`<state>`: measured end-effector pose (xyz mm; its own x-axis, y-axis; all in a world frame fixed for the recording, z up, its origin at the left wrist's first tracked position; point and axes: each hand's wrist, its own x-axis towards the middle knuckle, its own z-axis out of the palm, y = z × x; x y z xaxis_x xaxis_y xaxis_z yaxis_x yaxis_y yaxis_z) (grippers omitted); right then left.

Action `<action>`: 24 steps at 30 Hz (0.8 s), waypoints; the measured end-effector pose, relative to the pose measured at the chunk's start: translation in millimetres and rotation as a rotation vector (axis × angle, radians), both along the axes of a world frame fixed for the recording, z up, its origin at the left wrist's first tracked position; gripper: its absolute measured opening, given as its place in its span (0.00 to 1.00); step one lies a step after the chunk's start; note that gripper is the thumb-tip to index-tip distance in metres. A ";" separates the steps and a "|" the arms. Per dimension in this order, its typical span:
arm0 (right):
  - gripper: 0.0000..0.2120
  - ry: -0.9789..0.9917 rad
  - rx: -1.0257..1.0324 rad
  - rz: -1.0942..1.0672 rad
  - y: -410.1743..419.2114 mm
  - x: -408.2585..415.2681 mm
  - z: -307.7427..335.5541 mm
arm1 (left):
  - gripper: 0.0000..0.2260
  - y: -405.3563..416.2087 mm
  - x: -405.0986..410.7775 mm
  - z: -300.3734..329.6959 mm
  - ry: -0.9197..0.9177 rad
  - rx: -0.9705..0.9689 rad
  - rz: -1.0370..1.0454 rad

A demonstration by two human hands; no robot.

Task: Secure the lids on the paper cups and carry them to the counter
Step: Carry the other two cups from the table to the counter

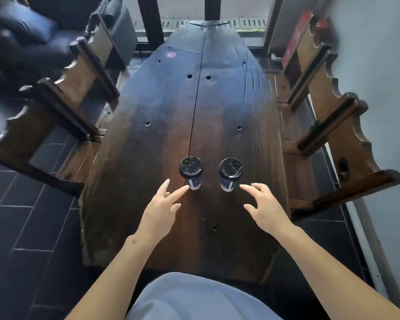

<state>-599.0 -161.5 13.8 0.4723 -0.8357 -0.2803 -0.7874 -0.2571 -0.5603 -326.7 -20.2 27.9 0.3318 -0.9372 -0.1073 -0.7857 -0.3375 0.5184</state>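
Black lids (pixel 191 166); navy-white cups (pixel 226 184); dark brown table (pixel 217 112).

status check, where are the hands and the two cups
Left hand open, forefinger at the base of the left black-lidded dark paper cup. Right hand open, just short of the right black-lidded dark paper cup. Both upright, lids on, dark wooden table. Nothing in the way.

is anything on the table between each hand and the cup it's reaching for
Nothing visible. Only bare wooden table lies between the left hand and the left cup, and between the right hand and the right cup.
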 end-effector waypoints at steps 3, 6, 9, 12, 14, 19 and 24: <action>0.25 0.036 0.023 -0.029 -12.8 -3.1 -17.1 | 0.17 -14.2 7.3 -14.5 -0.042 0.048 0.035; 0.27 0.038 0.038 -0.021 -23.2 1.3 -32.7 | 0.19 -31.8 17.0 -26.7 -0.067 0.116 0.063; 0.31 0.016 -0.036 -0.019 -38.6 15.5 -40.9 | 0.23 -56.0 25.9 -34.7 -0.046 0.163 0.055; 0.34 0.033 -0.054 0.035 -61.8 30.0 -46.3 | 0.26 -82.1 35.0 -40.8 -0.013 0.238 -0.019; 0.34 0.072 -0.022 0.065 -72.4 32.9 -52.1 | 0.29 -94.6 40.4 -48.2 -0.033 0.300 -0.077; 0.35 0.029 0.022 0.113 -95.8 36.2 -67.3 | 0.29 -117.5 50.2 -79.3 -0.165 0.294 -0.189; 0.33 -0.030 0.022 0.070 -118.4 52.1 -72.8 | 0.25 -142.7 60.4 -102.9 0.061 0.012 -0.090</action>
